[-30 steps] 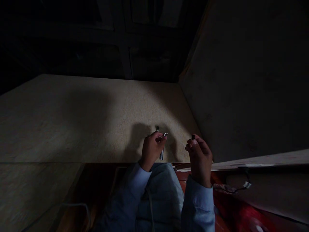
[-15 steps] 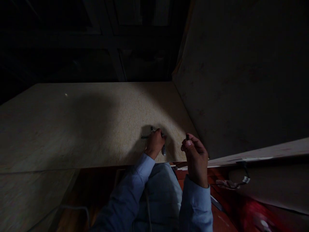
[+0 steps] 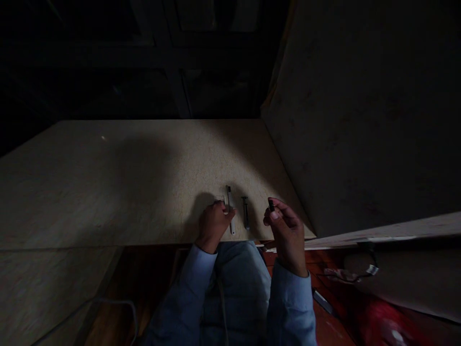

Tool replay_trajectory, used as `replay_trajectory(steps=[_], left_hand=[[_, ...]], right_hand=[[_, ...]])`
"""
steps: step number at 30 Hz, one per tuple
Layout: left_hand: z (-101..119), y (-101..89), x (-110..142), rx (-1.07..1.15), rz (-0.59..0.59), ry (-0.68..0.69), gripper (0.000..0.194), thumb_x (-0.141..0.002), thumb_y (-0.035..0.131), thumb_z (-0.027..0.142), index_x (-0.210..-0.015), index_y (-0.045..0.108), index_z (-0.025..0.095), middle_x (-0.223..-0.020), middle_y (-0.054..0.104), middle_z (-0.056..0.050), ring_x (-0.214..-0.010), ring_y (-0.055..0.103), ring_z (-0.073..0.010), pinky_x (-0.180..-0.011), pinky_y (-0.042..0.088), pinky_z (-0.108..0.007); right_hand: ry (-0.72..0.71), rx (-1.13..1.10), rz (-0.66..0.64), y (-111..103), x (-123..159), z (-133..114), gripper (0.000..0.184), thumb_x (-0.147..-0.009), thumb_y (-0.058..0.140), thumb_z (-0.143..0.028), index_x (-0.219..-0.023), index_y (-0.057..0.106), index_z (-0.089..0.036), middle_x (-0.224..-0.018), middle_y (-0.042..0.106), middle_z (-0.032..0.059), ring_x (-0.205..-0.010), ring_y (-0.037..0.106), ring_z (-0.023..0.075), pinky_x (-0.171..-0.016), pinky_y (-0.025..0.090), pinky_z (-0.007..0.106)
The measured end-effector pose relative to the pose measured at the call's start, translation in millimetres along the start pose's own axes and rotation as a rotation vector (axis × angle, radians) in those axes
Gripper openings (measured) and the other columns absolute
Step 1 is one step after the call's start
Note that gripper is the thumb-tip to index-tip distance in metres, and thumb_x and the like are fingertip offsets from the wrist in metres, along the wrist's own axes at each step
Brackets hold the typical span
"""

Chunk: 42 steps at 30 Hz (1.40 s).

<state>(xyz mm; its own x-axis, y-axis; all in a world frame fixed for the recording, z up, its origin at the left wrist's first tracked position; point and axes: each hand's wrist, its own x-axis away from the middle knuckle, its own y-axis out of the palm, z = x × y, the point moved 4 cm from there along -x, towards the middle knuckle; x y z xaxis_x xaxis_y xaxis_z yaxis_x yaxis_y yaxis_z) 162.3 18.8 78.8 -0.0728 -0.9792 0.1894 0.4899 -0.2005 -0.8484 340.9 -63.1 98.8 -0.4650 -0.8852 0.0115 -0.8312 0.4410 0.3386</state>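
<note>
My right hand (image 3: pixel 288 235) is raised over the right end of the table, its thumb and fingers pinching a small dark piece (image 3: pixel 271 205) too dim to name. Low at the tabletop, my left hand (image 3: pixel 213 222) has its fingers curled over something mostly hidden beneath them. Its thumb reaches to the handle of a grey toothbrush (image 3: pixel 229 204) with dark bristles, lying with its head away from me. A dark razor (image 3: pixel 246 214) lies to the right of the toothbrush, between my hands and apart from both.
The pale marbled table (image 3: pixel 154 192) stretches to the left, with a patterned wall panel (image 3: pixel 360 134) along its right side. Dark framed panels stand behind. Below right, a red plastic bag (image 3: pixel 385 312) and a cable (image 3: pixel 355 279) are near the floor.
My left hand has moved left, off the razor, and now rests beside the toothbrush; both are uncovered. My right hand shifted slightly left, still pinching the small dark piece.
</note>
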Motion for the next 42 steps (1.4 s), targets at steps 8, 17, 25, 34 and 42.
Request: replay_trajectory(steps=[8,17,25,34,42], left_hand=[[-0.7,12.6,3.4,0.019,-0.076,-0.001,0.016,-0.082,0.064,0.030,-0.071,0.072,0.020,-0.079,0.078,-0.010,-0.080,0.074,-0.0232,-0.067,0.046,-0.028],[-19.8,5.2,17.5,0.825,-0.119,-0.038,0.017,-0.082,0.062,0.035,-0.081,0.058,0.019,-0.065,0.066,0.001,-0.047,0.065,-0.0150,-0.046,0.049,-0.024],[-36.7,-38.5,45.8,1.350,-0.137,0.077,0.049,-0.069,0.077,0.032,-0.109,0.051,0.019,-0.096,0.071,-0.005,-0.074,0.073,-0.0180,-0.061,0.058,-0.027],[-39.9,-77.0,85.2,1.238,-0.078,0.024,0.037,-0.085,0.066,0.051,-0.099,0.064,0.016,-0.077,0.066,-0.001,-0.053,0.051,-0.0072,-0.051,0.041,-0.020],[-53.1,-95.3,102.9,1.124,0.078,0.126,0.046,-0.084,0.069,0.052,-0.106,0.073,0.012,-0.075,0.070,-0.004,-0.058,0.054,-0.0107,-0.055,0.045,-0.022]], right_hand=[[0.008,0.007,-0.071,13.9,5.2,0.5,0.040,-0.071,0.083,-0.039,-0.105,0.074,-0.021,-0.071,0.061,-0.0026,-0.062,0.053,0.0124,-0.061,0.045,0.027],[0.023,-0.018,-0.095,23.9,10.3,-0.9,0.036,-0.072,0.083,-0.036,-0.104,0.076,-0.022,-0.069,0.061,-0.0033,-0.061,0.053,0.0112,-0.060,0.044,0.026],[0.024,-0.045,-0.135,34.4,18.5,-2.6,0.037,-0.071,0.086,-0.038,-0.104,0.077,-0.023,-0.071,0.063,-0.0027,-0.061,0.054,0.0101,-0.060,0.043,0.024],[0.014,-0.108,-0.297,66.1,27.7,-5.0,0.041,-0.070,0.086,-0.042,-0.105,0.078,-0.023,-0.076,0.068,0.0003,-0.064,0.057,0.0120,-0.062,0.048,0.025],[0.005,-0.103,-0.429,101.2,28.8,-5.3,0.041,-0.068,0.088,-0.039,-0.106,0.079,-0.026,-0.088,0.074,0.0022,-0.069,0.061,0.0137,-0.067,0.054,0.029]])
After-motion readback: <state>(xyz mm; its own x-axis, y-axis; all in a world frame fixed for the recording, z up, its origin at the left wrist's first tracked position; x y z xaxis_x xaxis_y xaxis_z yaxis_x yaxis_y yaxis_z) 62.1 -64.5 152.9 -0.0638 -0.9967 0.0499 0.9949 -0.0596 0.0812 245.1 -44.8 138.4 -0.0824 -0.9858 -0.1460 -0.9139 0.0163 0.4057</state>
